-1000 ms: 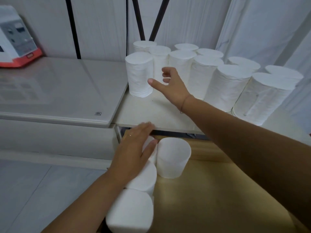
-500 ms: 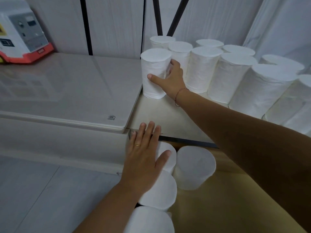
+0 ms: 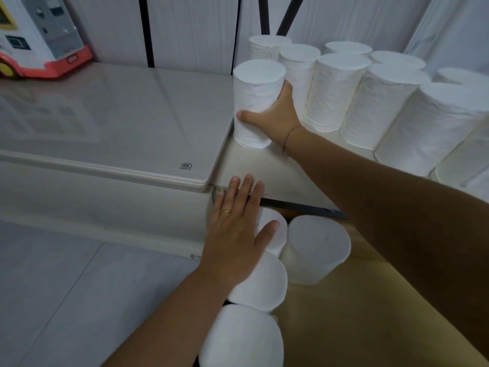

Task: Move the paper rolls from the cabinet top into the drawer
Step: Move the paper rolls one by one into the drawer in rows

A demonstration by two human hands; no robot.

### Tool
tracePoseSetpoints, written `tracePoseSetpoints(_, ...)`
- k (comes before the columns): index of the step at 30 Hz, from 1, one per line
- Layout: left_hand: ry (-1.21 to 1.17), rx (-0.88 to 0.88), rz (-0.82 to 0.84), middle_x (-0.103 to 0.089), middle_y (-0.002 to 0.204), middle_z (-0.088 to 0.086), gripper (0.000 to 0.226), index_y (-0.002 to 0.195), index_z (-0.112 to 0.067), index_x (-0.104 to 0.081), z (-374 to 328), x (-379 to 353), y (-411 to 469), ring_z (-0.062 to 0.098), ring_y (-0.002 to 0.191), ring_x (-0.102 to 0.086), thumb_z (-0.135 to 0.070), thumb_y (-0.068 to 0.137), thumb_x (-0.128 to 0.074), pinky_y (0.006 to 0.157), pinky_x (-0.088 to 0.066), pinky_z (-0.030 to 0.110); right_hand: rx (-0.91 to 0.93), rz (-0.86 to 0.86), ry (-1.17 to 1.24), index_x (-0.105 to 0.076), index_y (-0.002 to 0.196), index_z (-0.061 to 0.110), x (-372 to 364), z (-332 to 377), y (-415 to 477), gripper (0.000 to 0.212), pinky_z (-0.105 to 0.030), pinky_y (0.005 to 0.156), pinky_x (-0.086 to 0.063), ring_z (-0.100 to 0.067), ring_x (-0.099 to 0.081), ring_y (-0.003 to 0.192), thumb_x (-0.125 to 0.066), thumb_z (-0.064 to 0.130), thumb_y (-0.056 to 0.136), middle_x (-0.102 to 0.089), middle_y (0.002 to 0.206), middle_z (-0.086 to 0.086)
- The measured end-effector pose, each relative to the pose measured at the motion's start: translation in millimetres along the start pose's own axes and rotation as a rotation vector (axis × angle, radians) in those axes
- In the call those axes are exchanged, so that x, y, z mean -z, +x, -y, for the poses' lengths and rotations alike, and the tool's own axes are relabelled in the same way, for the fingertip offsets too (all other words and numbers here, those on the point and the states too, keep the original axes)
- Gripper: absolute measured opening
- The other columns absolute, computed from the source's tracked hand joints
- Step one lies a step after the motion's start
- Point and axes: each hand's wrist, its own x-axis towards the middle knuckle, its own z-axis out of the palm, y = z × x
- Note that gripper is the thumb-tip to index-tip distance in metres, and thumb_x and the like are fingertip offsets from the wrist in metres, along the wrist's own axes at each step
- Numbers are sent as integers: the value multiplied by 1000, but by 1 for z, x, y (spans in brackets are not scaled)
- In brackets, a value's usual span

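Above the drawer (image 3: pixel 370 308), on the cabinet top (image 3: pixel 251 165), our right hand (image 3: pixel 275 120) has gone from an open reach to a grasp: thumb in front, fingers behind the front paper roll (image 3: pixel 258 91), which stands on its end. Our left hand (image 3: pixel 235 234) stays flat, fingers straight, on the stored rolls (image 3: pixel 317 247) inside the drawer. We judge the lift comes next; the waiting rolls (image 3: pixel 383 102) remain above the drawer.

Probably a storage corner of a home: a pale cabinet top (image 3: pixel 251 165) crowded with upright paper rolls (image 3: pixel 336 88), a glossy glass-topped appliance (image 3: pixel 119 115) beside it, a red-and-white machine (image 3: pixel 39 35) against the white panelled wall (image 3: pixel 185 27), and grey floor tiles (image 3: pixel 53 287).
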Motion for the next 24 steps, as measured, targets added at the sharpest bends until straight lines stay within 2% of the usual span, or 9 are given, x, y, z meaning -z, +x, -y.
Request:
tracePoseSetpoints(3, 29, -2, -8, 9, 158, -5, 69, 149, -26, 4, 0, 0, -1, 11, 142, 21, -62, 91, -9, 112, 21, 31, 4, 53, 10, -26, 138, 12, 20, -2, -34, 104, -37, 107, -39, -18, -42, 125, -87, 37, 57, -43, 135, -2)
tracePoseSetpoints(6, 75, -2, -8, 5, 159, -3, 71, 149, -24, 2, -1, 1, -2, 13, 143, 18, -63, 90, -8, 114, 16, 36, 6, 112, -13, -25, 140, 12, 63, -8, -74, 104, -30, 103, -39, -13, -43, 123, -88, 31, 60, -43, 133, 3)
tracePoseSetpoints(10, 114, 16, 19, 13, 158, -2, 73, 148, -25, 10, -4, 3, -6, 12, 141, 24, -65, 88, -3, 114, 17, 39, -36, 174, -6, -26, 144, 18, 137, -10, -133, 103, -37, 105, -44, -15, -48, 126, -87, 25, 61, -48, 139, 0)
tracePoseSetpoints(13, 115, -18, 65, 21, 155, -3, 75, 145, -27, 16, -16, 2, -10, 11, 139, 29, -69, 85, 2, 111, 22, 35, -22, 205, -56, -38, 139, 25, 185, -5, -182, 98, -23, 97, -48, 0, -54, 118, -90, 34, 57, -56, 130, 11)
tracePoseSetpoints(15, 68, -105, 131, 24, 154, -5, 75, 146, -29, 13, -28, 0, -15, 9, 138, 29, -71, 85, 1, 111, 23, 32, -30, 198, -94, -43, 132, 33, 209, -4, -208, 94, -11, 87, -46, 10, -55, 110, -90, 43, 51, -58, 121, 23)
tracePoseSetpoints(18, 21, -241, 272, 19, 153, -10, 78, 149, -31, 5, -40, -3, -21, 6, 141, 20, -72, 82, 2, 113, 17, 30, -86, 214, -134, -42, 119, 46, 228, -14, -238, 84, 1, 76, -44, 20, -53, 102, -82, 43, 45, -60, 106, 37)
tracePoseSetpoints(20, 42, -266, 302, 15, 155, -9, 82, 149, -31, 1, -41, -4, -22, 5, 142, 17, -73, 79, 5, 113, 16, 29, -149, 265, -163, -41, 116, 48, 228, -33, -251, 77, 4, 73, -42, 20, -53, 100, -85, 39, 53, -59, 104, 36)
tracePoseSetpoints(22, 58, -267, 308, 12, 156, -8, 85, 149, -31, -1, -41, -2, -21, 5, 142, 16, -73, 76, 7, 112, 17, 27, -175, 285, -228, -37, 121, 41, 221, -55, -258, 82, 2, 72, -42, 10, -54, 98, -88, 24, 59, -51, 109, 29)
tracePoseSetpoints(24, 69, -271, 309, 10, 157, -8, 85, 149, -31, -2, -42, -1, -21, 4, 142, 15, -73, 76, 7, 112, 17, 26, -156, 288, -279, -32, 122, 36, 212, -76, -259, 88, 5, 75, -40, 6, -50, 98, -89, 15, 59, -46, 111, 25)
